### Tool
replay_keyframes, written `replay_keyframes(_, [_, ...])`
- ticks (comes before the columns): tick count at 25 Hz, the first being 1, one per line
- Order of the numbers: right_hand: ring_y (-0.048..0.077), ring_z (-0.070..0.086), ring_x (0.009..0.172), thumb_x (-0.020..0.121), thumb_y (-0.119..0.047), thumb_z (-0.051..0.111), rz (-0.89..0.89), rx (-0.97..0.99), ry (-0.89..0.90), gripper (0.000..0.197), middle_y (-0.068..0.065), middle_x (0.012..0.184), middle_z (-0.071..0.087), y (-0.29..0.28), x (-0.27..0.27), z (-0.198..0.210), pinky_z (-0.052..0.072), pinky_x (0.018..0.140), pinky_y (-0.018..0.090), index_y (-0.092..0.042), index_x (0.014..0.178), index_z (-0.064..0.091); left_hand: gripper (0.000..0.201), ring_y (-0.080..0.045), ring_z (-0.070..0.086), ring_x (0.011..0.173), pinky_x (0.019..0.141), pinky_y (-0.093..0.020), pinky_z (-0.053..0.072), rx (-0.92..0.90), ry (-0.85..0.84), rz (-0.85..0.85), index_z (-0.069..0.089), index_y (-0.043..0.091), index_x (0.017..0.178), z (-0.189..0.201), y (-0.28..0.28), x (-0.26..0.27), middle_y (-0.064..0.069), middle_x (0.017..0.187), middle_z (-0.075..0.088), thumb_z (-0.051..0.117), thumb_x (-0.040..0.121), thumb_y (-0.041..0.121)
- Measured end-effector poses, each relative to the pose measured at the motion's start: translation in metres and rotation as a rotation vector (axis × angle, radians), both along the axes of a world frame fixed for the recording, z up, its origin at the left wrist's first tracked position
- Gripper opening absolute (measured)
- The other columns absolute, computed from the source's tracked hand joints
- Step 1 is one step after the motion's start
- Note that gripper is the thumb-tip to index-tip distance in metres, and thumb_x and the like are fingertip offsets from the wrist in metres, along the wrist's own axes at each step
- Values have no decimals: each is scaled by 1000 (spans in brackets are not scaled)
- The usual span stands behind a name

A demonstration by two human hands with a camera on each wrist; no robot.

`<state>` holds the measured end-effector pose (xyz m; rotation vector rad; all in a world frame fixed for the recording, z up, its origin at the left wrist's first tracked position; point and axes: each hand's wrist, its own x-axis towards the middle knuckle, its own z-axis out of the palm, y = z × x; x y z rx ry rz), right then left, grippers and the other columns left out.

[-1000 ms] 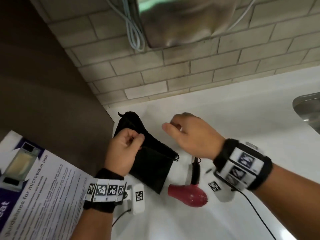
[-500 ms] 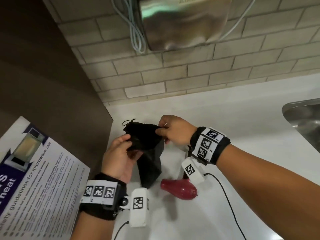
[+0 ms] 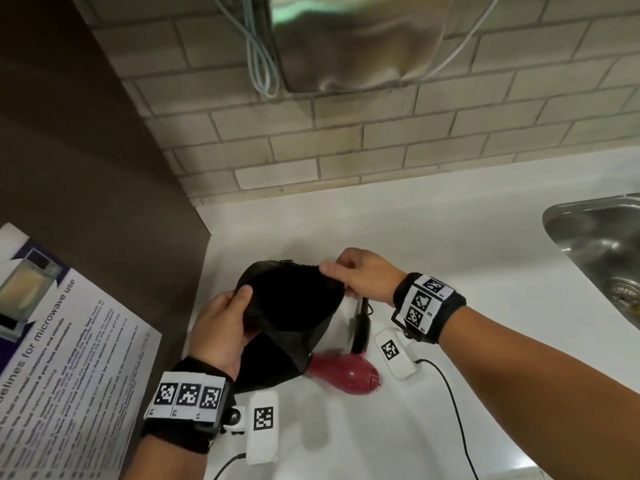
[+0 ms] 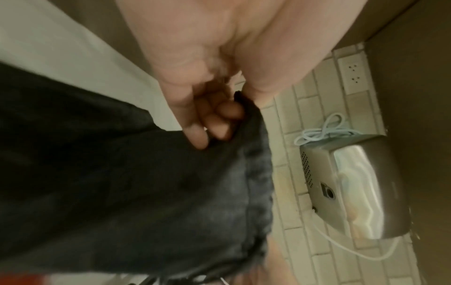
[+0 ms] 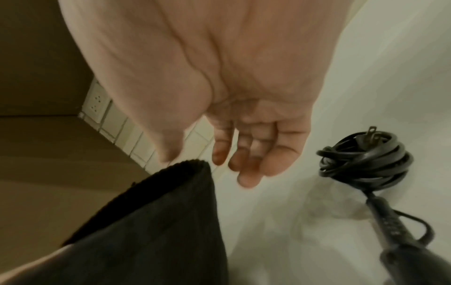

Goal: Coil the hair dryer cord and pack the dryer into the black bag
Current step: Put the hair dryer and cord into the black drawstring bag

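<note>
Both hands hold the black bag (image 3: pixel 291 306) up over the white counter (image 3: pixel 450 254), its mouth stretched wide open toward me. My left hand (image 3: pixel 225 320) grips the left rim, thumb on top and fingers curled under the cloth (image 4: pixel 146 183). My right hand (image 3: pixel 356 275) pinches the right rim (image 5: pixel 185 164) between thumb and forefinger. The red hair dryer (image 3: pixel 343 374) lies on the counter below the bag, its black handle (image 3: pixel 360 327) pointing away from me. Its black cord (image 5: pixel 366 156) sits coiled at the handle's end, plug on top, hidden under my right hand in the head view.
A steel sink (image 3: pixel 602 244) is set into the counter at the right. A metal hand dryer (image 3: pixel 356 39) with pale cables hangs on the tiled wall. A brown panel with a printed microwave notice (image 3: pixel 69 358) closes off the left side.
My right hand moved left onto the bag's rim. Together the hands lifted the bag and pulled its mouth wide open. The hair dryer stayed put.
</note>
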<state>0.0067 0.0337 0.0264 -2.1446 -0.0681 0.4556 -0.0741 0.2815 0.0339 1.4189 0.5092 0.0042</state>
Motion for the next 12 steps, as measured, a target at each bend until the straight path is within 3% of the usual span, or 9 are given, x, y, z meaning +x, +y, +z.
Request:
replay_keyframes(2, [33, 69, 93, 101, -51, 49, -176, -20, -103, 42, 12, 99, 69, -11, 10, -7, 54, 89, 44, -12, 107, 65, 29, -32, 74, 108, 98, -55, 57, 77, 23, -13, 78, 22, 99, -13, 7, -1, -11, 111, 80, 69, 89, 48])
replay_keyframes(3, [36, 66, 105, 102, -39, 49, -227, -80, -144, 31, 14, 113, 65, -19, 19, -11, 53, 94, 43, -17, 117, 65, 35, -32, 74, 108, 100, -58, 55, 122, 31, -37, 78, 26, 98, -19, 9, -2, -7, 110, 80, 69, 83, 57])
replay_keyframes(4, [37, 61, 118, 100, -26, 49, -198, -180, -140, 32, 15, 129, 58, -26, 28, -13, 51, 100, 42, -23, 130, 62, 39, -31, 74, 109, 101, -58, 55, 144, 38, -53, 78, 29, 99, -24, 12, -5, -5, 110, 80, 68, 79, 61])
replay_keyframes(6, [37, 42, 143, 94, -13, 51, 56, -460, -20, 62, 11, 155, 38, -37, 40, -22, 43, 115, 46, -36, 151, 46, 39, -30, 73, 110, 101, -58, 54, 143, 51, -94, 78, 32, 100, -32, 14, -12, -3, 111, 80, 67, 77, 62])
replay_keyframes(8, [38, 16, 158, 89, -20, 56, 373, -699, 29, 79, 8, 171, 20, -39, 44, -36, 28, 125, 52, -47, 158, 31, 40, -30, 73, 111, 103, -58, 53, 153, 64, -112, 78, 33, 99, -39, 15, -18, -1, 111, 80, 68, 75, 63])
replay_keyframes(10, [38, -3, 161, 82, -27, 66, 602, -846, 28, 90, 7, 175, 4, -39, 38, -43, 18, 126, 62, -54, 157, 26, 40, -29, 73, 112, 103, -58, 52, 157, 78, -124, 78, 33, 99, -44, 14, -23, -1, 111, 80, 68, 75, 62])
replay_keyframes(12, [39, -13, 160, 78, -28, 75, 703, -936, 36, 95, 6, 175, -9, -38, 31, -47, 17, 124, 67, -56, 156, 29, 34, -29, 73, 112, 104, -57, 52, 140, 96, -134, 79, 33, 99, -45, 10, -24, -1, 112, 80, 69, 78, 57])
